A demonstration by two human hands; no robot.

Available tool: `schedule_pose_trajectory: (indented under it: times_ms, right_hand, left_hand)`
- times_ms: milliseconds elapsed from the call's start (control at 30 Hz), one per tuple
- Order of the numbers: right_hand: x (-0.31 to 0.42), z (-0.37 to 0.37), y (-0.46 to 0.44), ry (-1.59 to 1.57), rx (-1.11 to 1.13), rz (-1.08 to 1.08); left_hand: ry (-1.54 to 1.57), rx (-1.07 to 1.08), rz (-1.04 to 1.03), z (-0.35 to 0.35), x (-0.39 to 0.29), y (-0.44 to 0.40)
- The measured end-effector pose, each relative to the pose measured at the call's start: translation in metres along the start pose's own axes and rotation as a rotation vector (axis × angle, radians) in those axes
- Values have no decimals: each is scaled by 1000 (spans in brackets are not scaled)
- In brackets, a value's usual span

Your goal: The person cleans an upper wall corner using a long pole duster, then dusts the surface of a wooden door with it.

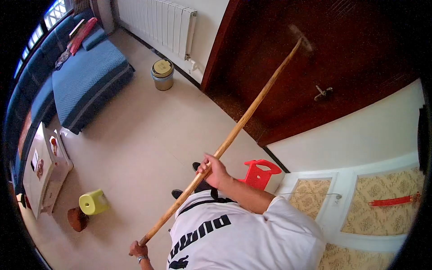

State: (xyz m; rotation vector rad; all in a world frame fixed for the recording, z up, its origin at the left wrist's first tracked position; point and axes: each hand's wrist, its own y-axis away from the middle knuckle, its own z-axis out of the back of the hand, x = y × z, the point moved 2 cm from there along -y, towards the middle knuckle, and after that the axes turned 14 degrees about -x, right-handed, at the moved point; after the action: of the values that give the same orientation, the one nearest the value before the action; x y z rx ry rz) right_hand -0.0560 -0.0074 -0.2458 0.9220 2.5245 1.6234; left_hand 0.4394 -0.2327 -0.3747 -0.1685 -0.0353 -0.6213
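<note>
Wooden pole (243, 121) slants across body toward dark door (328, 63); pale head (306, 42) blurred, contact unclear. 2 grips closed around pole: left hand (136, 249) at butt, right hand (214, 172) farther up. Likely best: guide with right, drive with left, spare door handle (322, 93). Watch red chair (254, 177) near right forearm; stepping room on floor (135, 135) between bin (163, 82) and stool (93, 201).

Blue-covered sofa (90, 83) with red cloth (83, 37) on it; lidded bin (164, 84) near a white radiator (155, 24); pale tabletop (40, 193) beside the sofa; yellow-green stool (93, 202) just beside a brown object (77, 220); red chair (257, 179) near the white wall (346, 128).
</note>
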Motion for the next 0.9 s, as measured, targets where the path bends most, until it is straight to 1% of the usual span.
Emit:
schedule_pose_trajectory:
  times_ms: [67, 100, 133, 167, 200, 233, 267, 333, 367, 433, 467, 533, 567, 600, 667, 700, 767, 800, 833, 867, 900]
  right_hand:
    - [26, -14, 15, 11, 3, 42]
    - [42, -23, 23, 41, 27, 170]
    - [57, -32, 33, 73, 50, 298]
    - [72, -41, 41, 74, 53, 301]
    - [91, -51, 50, 99, 78, 405]
    - [109, -61, 58, 121, 102, 508]
    - [128, -72, 66, 119, 104, 511]
    - [168, -95, 77, 111, 147, 681]
    - [183, -105, 76, 103, 150, 685]
    - [208, -120, 72, 183, 195, 779]
    - [214, -123, 68, 174, 200, 786]
    - [215, -128, 59, 245, 270, 805]
    - [213, -126, 53, 248, 302, 888]
    - [207, -122, 47, 243, 301, 888]
    - [189, -111, 37, 284, 353, 912]
    - [178, -104, 28, 335, 326, 876]
    - [156, -92, 25, 448, 294, 810]
    - [141, -84, 19, 387, 341, 744]
    - [127, -76, 14, 425, 315, 688]
    - [114, -71, 10, 464, 291, 633]
    - [104, -66, 7, 463, 287, 628]
  left_hand:
    - [58, 16, -41, -25, -23, -5]
    - [133, -14, -75, -30, -41, -10]
    - [219, 26, -72, -40, -59, -18]
    - [162, 136, -3, -16, -93, -35]
    - [262, 131, -15, -14, -116, -44]
    - [311, 64, -78, -20, -135, -51]
    - [395, 71, -89, -10, -161, -64]
    - [510, -15, -121, 1, -205, -87]
    - [509, -22, -127, 4, -219, -97]
    - [549, 6, -115, 12, -240, -118]
    - [550, -4, -123, 12, -243, -125]
    - [496, -38, -162, 8, -231, -130]
    - [462, 119, -129, 4, -225, -135]
    - [459, 118, -133, -6, -213, -135]
    - [440, 154, -222, -35, -179, -119]
    - [432, 157, -221, -33, -165, -109]
    - [380, 73, -213, -24, -136, -92]
    - [299, 131, -214, -30, -113, -79]
    - [217, 187, -213, -36, -91, -67]
    - [207, 299, -128, -31, -74, -58]
    - [194, 412, -42, -19, -56, -53]
